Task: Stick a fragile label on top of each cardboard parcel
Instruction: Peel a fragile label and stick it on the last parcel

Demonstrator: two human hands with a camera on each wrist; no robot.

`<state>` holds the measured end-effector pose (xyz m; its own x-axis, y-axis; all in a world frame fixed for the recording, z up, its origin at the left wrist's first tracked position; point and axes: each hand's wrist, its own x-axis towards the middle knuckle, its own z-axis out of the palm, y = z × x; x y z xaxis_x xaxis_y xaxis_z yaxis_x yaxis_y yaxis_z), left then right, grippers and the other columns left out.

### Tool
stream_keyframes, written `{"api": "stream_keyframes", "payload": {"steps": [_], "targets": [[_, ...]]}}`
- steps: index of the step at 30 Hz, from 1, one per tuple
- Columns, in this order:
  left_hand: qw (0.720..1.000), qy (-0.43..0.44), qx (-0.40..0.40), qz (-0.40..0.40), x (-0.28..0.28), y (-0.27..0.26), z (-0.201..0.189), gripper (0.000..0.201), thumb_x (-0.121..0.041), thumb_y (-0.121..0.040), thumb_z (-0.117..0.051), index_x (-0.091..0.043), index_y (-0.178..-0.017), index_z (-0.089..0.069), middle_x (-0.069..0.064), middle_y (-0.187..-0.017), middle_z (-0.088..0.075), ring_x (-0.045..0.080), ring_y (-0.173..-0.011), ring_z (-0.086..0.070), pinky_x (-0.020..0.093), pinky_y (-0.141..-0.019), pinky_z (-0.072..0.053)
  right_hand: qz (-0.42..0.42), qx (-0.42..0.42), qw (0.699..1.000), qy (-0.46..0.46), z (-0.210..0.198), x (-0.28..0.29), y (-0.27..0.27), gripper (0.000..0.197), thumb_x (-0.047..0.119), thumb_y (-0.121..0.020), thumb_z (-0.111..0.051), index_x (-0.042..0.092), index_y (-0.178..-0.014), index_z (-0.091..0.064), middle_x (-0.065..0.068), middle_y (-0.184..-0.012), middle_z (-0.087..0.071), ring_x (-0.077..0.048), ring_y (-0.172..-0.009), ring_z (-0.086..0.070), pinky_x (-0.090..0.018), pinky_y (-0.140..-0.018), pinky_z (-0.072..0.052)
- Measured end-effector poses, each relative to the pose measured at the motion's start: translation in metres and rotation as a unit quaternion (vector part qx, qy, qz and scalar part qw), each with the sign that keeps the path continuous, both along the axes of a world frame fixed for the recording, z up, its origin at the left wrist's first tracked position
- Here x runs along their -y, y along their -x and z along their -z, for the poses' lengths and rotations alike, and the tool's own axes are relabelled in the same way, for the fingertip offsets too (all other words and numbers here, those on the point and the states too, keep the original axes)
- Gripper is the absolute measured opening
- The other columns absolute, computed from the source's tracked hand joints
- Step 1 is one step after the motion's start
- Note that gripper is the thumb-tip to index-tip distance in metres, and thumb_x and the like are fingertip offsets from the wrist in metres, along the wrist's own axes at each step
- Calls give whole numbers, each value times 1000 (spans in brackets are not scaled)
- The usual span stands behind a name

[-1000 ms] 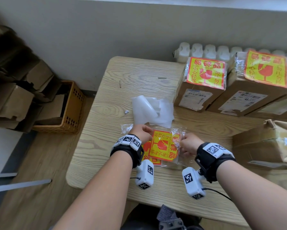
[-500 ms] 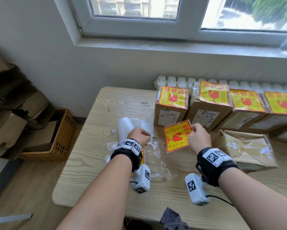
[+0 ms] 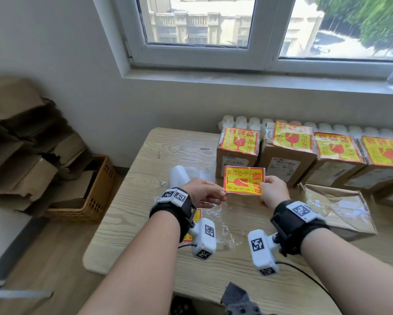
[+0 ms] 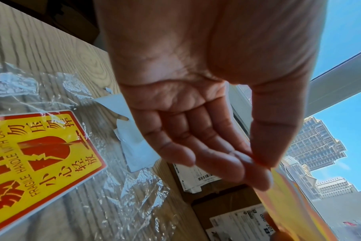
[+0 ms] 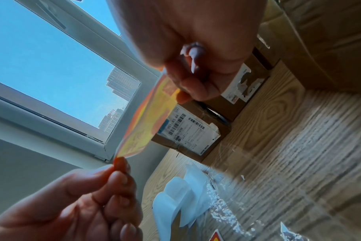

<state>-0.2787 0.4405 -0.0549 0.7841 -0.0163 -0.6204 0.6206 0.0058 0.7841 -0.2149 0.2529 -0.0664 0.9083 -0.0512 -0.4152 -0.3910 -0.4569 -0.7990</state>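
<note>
A yellow and red fragile label (image 3: pixel 243 181) hangs above the table, held between both hands. My left hand (image 3: pixel 204 193) pinches its lower left corner with thumb and fingertips (image 4: pixel 255 161). My right hand (image 3: pixel 274 189) pinches its lower right corner. From below, in the right wrist view, the label (image 5: pixel 146 120) curves between the two pinches. Several cardboard parcels (image 3: pixel 236 155) with fragile labels on top stand in a row at the table's back edge. A flatter parcel (image 3: pixel 341 210) without a label lies at the right. More labels (image 4: pixel 31 156) lie in a clear plastic bag (image 3: pixel 225 226) on the table.
White backing sheets (image 3: pixel 182 176) lie curled behind my left hand. A white radiator (image 3: pixel 243 121) runs behind the parcels under the window. A wicker basket (image 3: pixel 95 196) and piled flattened cardboard (image 3: pixel 20 144) stand on the floor to the left of the table (image 3: pixel 145 223).
My right hand drew a label out of the bag and lifted it. My left hand left the bag and took the label's left corner. The head view tilted up towards the window.
</note>
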Motion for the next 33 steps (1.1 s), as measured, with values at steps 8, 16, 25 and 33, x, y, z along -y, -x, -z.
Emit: {"api": "stream_keyframes", "payload": {"steps": [8,16,25,33], "targets": [[1000,9,5,-24,-1,7,-5,9,-7,-86,-65,-11,-79,-68,-2,-62,-71,3,-51,-63,15,-54,-51,-20,-8,1000,-7,3,-4,2,15,15,-98,-49,11,-110,-57,-1,-79,-57,-14,-61,-51,-28,-56,-45],[996,21,16,-83,-5,7,-6,12,-7,-86,-65,-13,-76,-69,-3,-61,-70,4,-51,-62,16,-55,-53,-76,-34,995,46,10,0,4,39,-3,-82,-62,13,-118,-60,-16,-102,-65,-24,-63,-59,-31,-57,-52],[997,14,-5,-76,-1,6,-9,17,-14,-91,-61,-12,-75,-67,-4,-56,-69,4,-49,-61,21,-64,-52,-113,26,989,90,7,-15,8,31,2,-84,-51,23,-71,-70,-6,-84,-72,-22,-69,-62,-28,-59,-49],[996,28,5,-90,0,4,-11,30,-36,-91,-62,-11,-75,-68,-3,-60,-70,9,-59,-61,23,-66,-51,-99,42,991,82,4,-10,5,30,4,-87,-53,26,-73,-68,-7,-91,-71,-21,-70,-63,-27,-57,-48]]}}
